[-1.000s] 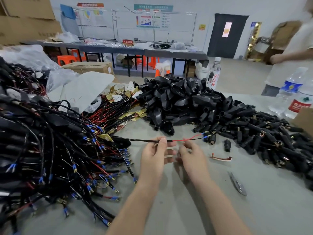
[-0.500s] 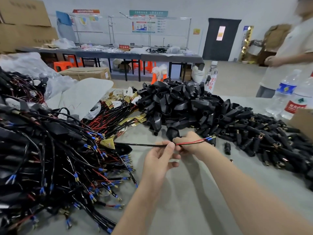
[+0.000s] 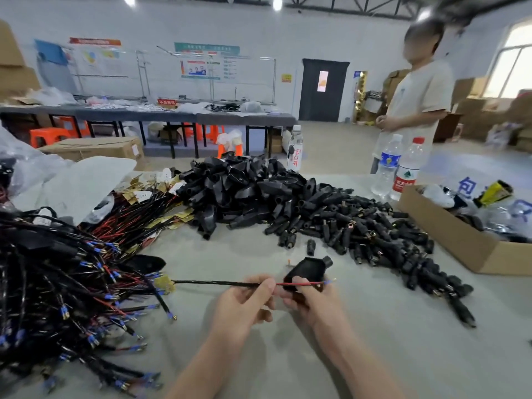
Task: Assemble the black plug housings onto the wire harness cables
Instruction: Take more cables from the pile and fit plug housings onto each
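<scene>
Near the middle of the grey bench point(image 3: 359, 355), toward its near edge, the left hand point(image 3: 241, 305) pinched a thin black-sheathed harness cable point(image 3: 213, 282) between thumb and fingertips. The cable's long axis ran left to right, its red and black leads with a blue-sleeved tip pointing right. Just beside it, the right hand point(image 3: 312, 302) gripped a black plastic plug housing point(image 3: 306, 270), which touched the leads, its round neck aimed up-right toward the heap of black housings point(image 3: 244, 191).

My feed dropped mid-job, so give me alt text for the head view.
The left hand pinches a black cable while the right hand holds a black plug housing behind its red wire. Heaps of housings and cables crowd the grey table.
</scene>
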Demonstrator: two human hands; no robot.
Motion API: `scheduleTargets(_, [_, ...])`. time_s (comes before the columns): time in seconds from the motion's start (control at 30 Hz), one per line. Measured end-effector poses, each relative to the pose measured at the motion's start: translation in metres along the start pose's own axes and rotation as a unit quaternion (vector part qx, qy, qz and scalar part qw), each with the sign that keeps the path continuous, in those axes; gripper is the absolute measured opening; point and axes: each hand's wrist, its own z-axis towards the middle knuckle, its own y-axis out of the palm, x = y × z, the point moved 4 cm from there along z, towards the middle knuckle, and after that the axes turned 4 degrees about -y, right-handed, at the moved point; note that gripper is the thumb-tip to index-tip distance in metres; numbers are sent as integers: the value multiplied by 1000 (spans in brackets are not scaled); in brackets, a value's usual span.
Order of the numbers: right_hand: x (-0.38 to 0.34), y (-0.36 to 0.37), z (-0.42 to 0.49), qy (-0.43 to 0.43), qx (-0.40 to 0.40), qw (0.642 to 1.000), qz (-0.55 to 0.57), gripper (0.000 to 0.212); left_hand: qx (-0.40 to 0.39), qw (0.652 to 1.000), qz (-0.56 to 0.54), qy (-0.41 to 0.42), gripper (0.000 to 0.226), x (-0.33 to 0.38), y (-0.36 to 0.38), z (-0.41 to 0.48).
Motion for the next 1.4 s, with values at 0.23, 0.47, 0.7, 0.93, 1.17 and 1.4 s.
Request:
scheduleTargets(0.23, [0, 3, 6, -1, -28, 999, 24, 24, 67, 998, -8, 4, 7, -1, -11, 9])
scheduleTargets(0.47, [-1, 6, 5, -16, -59, 998, -1, 23, 76, 995, 44, 39, 4, -5, -12, 12])
scheduleTargets(0.7, [4, 8, 8, 3, -90, 996, -1, 23, 81, 995, 41, 47, 6, -5, -17, 13])
scheduleTargets(0.93, [10, 17, 9, 22, -102, 994, 18, 19, 87, 994, 38, 62, 5, -5, -24, 17])
scheduleTargets(1.17, [10, 19, 1, 58, -130, 988, 62, 25, 99, 992, 28, 78, 12, -3, -26, 15])
scheduleTargets(1.4, [7, 31, -9, 82, -206, 972, 80, 42, 96, 983, 103, 120, 11, -3, -20, 13])
